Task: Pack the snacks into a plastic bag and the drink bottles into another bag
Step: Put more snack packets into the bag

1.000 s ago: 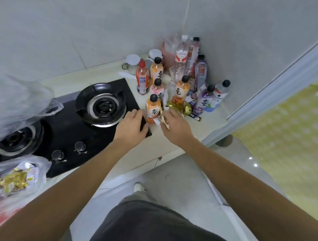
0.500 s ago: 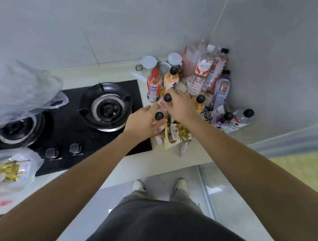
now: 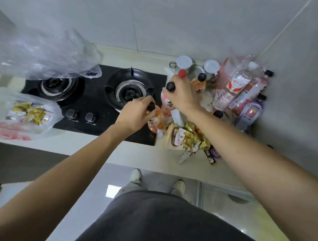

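My left hand (image 3: 136, 113) grips the neck of an orange drink bottle (image 3: 155, 123) with a black cap, at the stove's right edge. My right hand (image 3: 182, 93) holds a pink bottle (image 3: 167, 102) by its black-capped neck, with a red-capped bottle (image 3: 182, 73) poking out beside its fingers. More bottles (image 3: 245, 91) crowd the counter corner to the right. Gold-wrapped snacks (image 3: 186, 139) lie on the counter under my right forearm. A plastic bag holding snacks (image 3: 28, 114) sits at the left. An empty clear bag (image 3: 48, 53) billows over the left burner.
A black two-burner gas stove (image 3: 94, 96) fills the counter's middle, its knobs (image 3: 81, 115) near the front. White-lidded jars (image 3: 183, 61) stand against the tiled wall. The counter's front edge runs above my shoes (image 3: 136, 175) and the grey floor.
The view has tilted down. Both hands closed on bottle necks; the right one moved left and back to the pink and red-capped bottles, and the left one holds the orange bottle.
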`<move>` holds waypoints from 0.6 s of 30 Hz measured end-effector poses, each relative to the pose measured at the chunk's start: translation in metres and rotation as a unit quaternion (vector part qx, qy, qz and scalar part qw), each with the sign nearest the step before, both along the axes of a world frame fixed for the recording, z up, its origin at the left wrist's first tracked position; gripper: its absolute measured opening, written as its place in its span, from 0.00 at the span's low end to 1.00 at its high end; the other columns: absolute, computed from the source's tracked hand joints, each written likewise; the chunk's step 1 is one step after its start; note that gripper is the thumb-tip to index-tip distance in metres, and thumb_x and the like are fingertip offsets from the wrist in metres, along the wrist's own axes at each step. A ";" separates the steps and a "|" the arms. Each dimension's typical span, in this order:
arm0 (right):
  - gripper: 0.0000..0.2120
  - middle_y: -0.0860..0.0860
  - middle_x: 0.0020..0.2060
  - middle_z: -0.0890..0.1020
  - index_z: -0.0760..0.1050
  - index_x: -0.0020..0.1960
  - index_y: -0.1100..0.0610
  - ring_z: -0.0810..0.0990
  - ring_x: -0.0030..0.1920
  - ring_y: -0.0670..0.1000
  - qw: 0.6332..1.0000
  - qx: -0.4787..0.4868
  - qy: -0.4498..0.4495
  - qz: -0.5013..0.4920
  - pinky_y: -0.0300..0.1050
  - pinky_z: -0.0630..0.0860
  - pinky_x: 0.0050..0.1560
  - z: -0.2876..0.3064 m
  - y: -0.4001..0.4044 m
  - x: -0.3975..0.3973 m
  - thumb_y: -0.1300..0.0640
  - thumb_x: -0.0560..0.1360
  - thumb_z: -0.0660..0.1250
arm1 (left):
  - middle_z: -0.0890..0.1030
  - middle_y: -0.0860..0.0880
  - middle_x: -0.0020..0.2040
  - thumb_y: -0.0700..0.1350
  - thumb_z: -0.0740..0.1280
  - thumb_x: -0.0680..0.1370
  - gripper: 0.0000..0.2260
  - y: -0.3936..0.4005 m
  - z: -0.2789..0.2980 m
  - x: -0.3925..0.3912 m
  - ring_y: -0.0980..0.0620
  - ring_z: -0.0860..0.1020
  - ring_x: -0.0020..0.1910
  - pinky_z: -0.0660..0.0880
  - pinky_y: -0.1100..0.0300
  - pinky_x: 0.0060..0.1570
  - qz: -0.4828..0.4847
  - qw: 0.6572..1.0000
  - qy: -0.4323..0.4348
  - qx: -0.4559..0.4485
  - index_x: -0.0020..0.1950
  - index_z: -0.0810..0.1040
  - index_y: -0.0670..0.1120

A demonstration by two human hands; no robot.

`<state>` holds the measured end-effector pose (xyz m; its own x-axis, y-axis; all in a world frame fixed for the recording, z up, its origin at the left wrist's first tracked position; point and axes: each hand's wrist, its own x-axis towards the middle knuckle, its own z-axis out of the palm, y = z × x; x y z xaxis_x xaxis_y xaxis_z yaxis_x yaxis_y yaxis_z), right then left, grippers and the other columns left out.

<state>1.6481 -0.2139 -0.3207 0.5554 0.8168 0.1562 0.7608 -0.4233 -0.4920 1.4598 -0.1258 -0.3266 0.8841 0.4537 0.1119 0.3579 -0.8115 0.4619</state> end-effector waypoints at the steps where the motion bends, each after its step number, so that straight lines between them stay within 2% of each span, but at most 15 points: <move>1: 0.13 0.50 0.39 0.79 0.73 0.47 0.53 0.79 0.41 0.55 1.000 -0.003 -0.001 0.014 0.54 0.79 0.39 0.003 0.007 -0.001 0.44 0.77 0.69 | 0.81 0.50 0.45 0.55 0.68 0.79 0.11 0.005 0.003 -0.006 0.48 0.79 0.40 0.76 0.52 0.36 0.016 1.000 -0.002 0.005 0.52 0.76 0.48; 5: 0.12 0.51 0.37 0.79 0.74 0.47 0.56 0.80 0.39 0.55 0.997 -0.009 0.033 0.064 0.57 0.79 0.40 0.001 0.028 -0.013 0.49 0.78 0.71 | 0.80 0.50 0.44 0.52 0.70 0.79 0.10 0.022 0.002 -0.030 0.50 0.78 0.38 0.69 0.58 0.34 0.065 0.997 0.014 0.024 0.51 0.77 0.47; 9: 0.13 0.56 0.41 0.81 0.68 0.47 0.52 0.82 0.42 0.62 0.995 -0.037 0.057 0.070 0.58 0.79 0.40 -0.011 0.041 -0.026 0.47 0.77 0.70 | 0.80 0.51 0.44 0.53 0.69 0.79 0.09 0.037 -0.010 -0.053 0.48 0.78 0.40 0.74 0.53 0.36 0.110 0.993 0.034 0.013 0.51 0.76 0.48; 14: 0.14 0.56 0.42 0.82 0.68 0.49 0.53 0.82 0.45 0.63 0.995 -0.059 0.040 0.067 0.54 0.77 0.39 -0.023 0.046 -0.037 0.45 0.79 0.69 | 0.79 0.53 0.44 0.54 0.68 0.79 0.09 0.049 -0.017 -0.066 0.50 0.78 0.39 0.75 0.54 0.36 0.134 0.991 0.019 -0.007 0.49 0.76 0.48; 18: 0.15 0.56 0.42 0.82 0.70 0.51 0.57 0.82 0.44 0.62 0.995 -0.060 0.025 0.074 0.48 0.68 0.38 -0.024 0.052 -0.043 0.45 0.80 0.69 | 0.80 0.53 0.46 0.55 0.67 0.80 0.10 0.054 -0.019 -0.071 0.52 0.78 0.40 0.73 0.60 0.35 0.110 0.994 0.009 -0.010 0.51 0.76 0.48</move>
<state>1.6050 -0.1623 -0.3449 0.4330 0.9009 0.0287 0.7949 -0.3666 -0.4835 1.3892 -0.0721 -0.3451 0.7648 0.6386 0.0854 0.5346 -0.7030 0.4690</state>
